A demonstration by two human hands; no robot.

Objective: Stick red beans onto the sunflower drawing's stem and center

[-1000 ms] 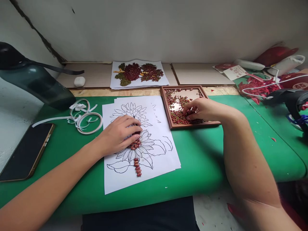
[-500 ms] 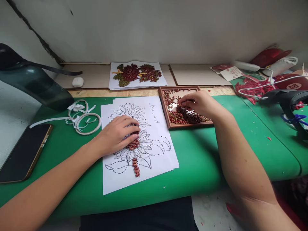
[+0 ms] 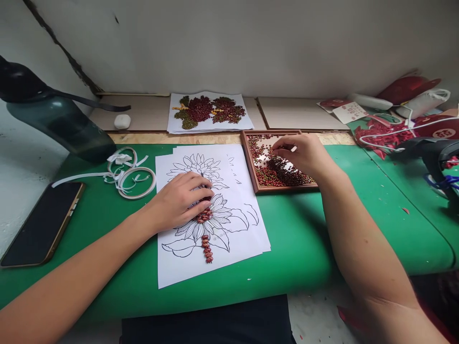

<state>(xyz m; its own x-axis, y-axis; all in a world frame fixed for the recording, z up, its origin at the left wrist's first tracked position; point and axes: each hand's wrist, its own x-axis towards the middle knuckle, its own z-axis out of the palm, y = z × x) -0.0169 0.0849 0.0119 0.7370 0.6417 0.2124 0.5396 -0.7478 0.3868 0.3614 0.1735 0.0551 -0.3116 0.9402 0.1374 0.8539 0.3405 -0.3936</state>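
Note:
My left hand (image 3: 186, 198) lies with fingers stretched over a sheet of paper (image 3: 179, 274) printed with a line drawing of sunflowers. Beneath and beside its fingertips, reddish speckled beans (image 3: 204, 216) fill the lower flower's centre, partly hidden. A short column of the same beans (image 3: 207, 249) runs down the stem. My right hand (image 3: 296, 152) is over a brown wooden frame tray (image 3: 251, 162), thumb and forefinger pinched together near its middle. Small red, green and dark beans (image 3: 267, 177) are scattered in the tray. Whatever the pinch holds is too small to make out.
Finished bean pictures on paper (image 3: 215, 114) lie on the back ledge near a white case (image 3: 122, 122). To the left are a dark bottle (image 3: 64, 119), tape rolls (image 3: 138, 184) and a phone (image 3: 43, 224). Red paper shreds (image 3: 380, 134) and a black stand (image 3: 430, 148) occupy the right.
The whole view has shifted slightly, moving things right in the picture. My right hand's fingertips have risen a little over the tray. My left hand stays on the drawing.

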